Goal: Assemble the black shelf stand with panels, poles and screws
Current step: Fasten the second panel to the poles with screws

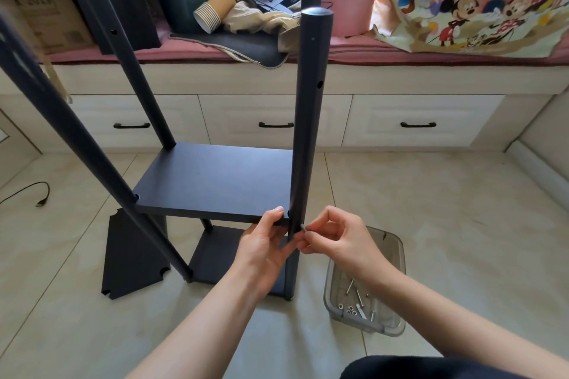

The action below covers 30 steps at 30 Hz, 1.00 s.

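On pale floor tiles (pixel 431 209), half-built stand — lower panel (pixel 215 255) fixed, middle panel (pixel 215 178) steadied by left hand (pixel 264 243), right hand (pixel 335 237) pinching a screw (pixel 303 227) at near pole (pixel 308 120). Spare panel (pixel 132 255) waiting; more screws in tub (pixel 397 243).
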Motion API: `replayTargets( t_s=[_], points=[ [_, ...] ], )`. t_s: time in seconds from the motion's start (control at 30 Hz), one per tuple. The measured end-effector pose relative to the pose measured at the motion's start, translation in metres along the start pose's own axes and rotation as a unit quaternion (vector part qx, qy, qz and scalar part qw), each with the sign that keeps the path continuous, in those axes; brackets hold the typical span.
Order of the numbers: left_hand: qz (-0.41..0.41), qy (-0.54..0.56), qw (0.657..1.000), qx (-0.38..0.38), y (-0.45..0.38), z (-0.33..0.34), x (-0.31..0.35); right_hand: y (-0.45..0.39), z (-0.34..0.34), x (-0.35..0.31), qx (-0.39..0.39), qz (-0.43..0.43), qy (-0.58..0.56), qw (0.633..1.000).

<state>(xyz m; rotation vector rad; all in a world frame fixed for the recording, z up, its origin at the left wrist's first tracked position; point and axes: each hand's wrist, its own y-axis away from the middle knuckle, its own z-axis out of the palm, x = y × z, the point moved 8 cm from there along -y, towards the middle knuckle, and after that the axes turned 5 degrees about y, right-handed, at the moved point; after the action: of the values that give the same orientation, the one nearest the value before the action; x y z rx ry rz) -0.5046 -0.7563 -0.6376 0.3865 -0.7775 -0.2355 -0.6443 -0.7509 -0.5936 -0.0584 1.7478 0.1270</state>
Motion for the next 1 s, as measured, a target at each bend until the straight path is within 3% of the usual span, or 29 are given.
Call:
replayTargets(
  t_s=[0.13, 0.43, 0.6, 0.77, 0.9, 1.0],
  points=[
    [0.003, 0.003, 1.0, -0.002, -0.001, 0.0, 0.0, 0.004, -0.006, -0.004, 0.022, -0.032, 0.058, 0.998],
    [0.011, -0.002, 1.0, -0.007, -0.001, 0.001, 0.0, 0.002, -0.002, 0.001, 0.007, 0.01, -0.032, 0.999],
    [0.011, 0.0, 1.0, -0.011, 0.0, 0.002, 0.0, 0.003, -0.005, -0.009, 0.015, -0.046, 0.069, 0.996],
    [0.015, 0.005, 1.0, -0.016, 0.0, 0.004, 0.001, 0.01, 0.0, -0.028, 0.055, -0.176, 0.241, 0.953],
    [0.02, -0.004, 1.0, -0.005, 0.0, 0.002, 0.001, 0.006, -0.004, -0.01, 0.045, -0.057, 0.124, 0.99],
    [0.02, -0.007, 1.0, -0.003, -0.001, 0.001, 0.0, 0.005, -0.004, -0.01, 0.039, -0.059, 0.115, 0.991]
  ],
)
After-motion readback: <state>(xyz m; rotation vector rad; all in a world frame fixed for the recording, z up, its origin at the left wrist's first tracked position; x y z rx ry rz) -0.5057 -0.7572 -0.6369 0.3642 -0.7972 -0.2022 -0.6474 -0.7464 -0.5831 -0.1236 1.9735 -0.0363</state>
